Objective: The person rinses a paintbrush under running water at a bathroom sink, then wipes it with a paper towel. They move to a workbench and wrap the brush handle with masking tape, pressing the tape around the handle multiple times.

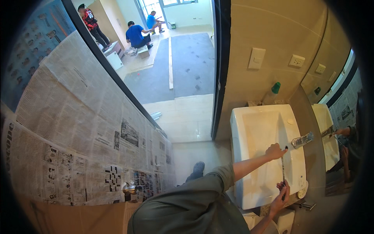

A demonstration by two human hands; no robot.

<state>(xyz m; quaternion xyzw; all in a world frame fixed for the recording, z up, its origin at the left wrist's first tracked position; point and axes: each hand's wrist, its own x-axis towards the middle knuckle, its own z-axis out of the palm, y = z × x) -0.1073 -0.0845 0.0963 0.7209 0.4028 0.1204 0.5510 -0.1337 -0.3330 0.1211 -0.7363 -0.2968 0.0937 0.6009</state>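
Beyond the dark doorframe (221, 70) lies a bright room (183, 15) with grey flooring (191, 52).

This is a bathroom, and it opens onto a room under building or renovation work. The white sink (240, 117), its tap (302, 140), the wall mirror (317, 84) and what looks like a toilet (286, 223) at the lower edge mark the bathroom; a switch (256, 58) and a socket (297, 61) sit on its wall. The newspaper-covered door (89, 117) suggests surfaces being protected. Beyond the doorway, a grey sheet (191, 62) covers much of the floor, with a plank (170, 62) lying on it. Two people in blue (136, 36) sit or crouch low, and another in red and black (91, 22) stands beside them. Whether it is a home, the view cannot settle.
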